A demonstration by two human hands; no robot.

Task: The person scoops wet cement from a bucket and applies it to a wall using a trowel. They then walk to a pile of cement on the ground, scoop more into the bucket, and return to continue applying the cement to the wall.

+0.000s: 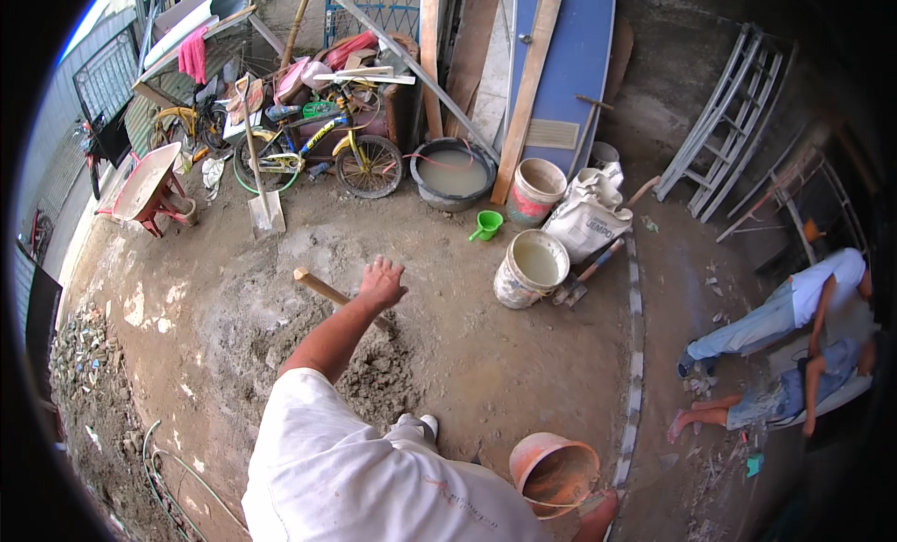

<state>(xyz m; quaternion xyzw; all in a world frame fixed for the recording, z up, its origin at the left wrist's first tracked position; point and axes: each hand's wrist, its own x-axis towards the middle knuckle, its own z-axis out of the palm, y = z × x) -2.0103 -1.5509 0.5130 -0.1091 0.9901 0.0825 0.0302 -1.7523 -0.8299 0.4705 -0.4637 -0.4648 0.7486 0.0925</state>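
My left hand is stretched out over the ground with its fingers apart, holding nothing. Just beside its forearm, a wooden tool handle slants up from a heap of wet grey mortar; the tool's head is hidden. At the lower right, my right hand is at the rim and thin handle of a tilted orange-stained bucket, seemingly gripping it, though its fingers barely show. Some wet residue coats the bucket's inside.
Ahead stand a water-filled bucket, another bucket, a white sack, a green dipper and a black tub. A shovel, bicycle and wheelbarrow are at left. Two people sit at right.
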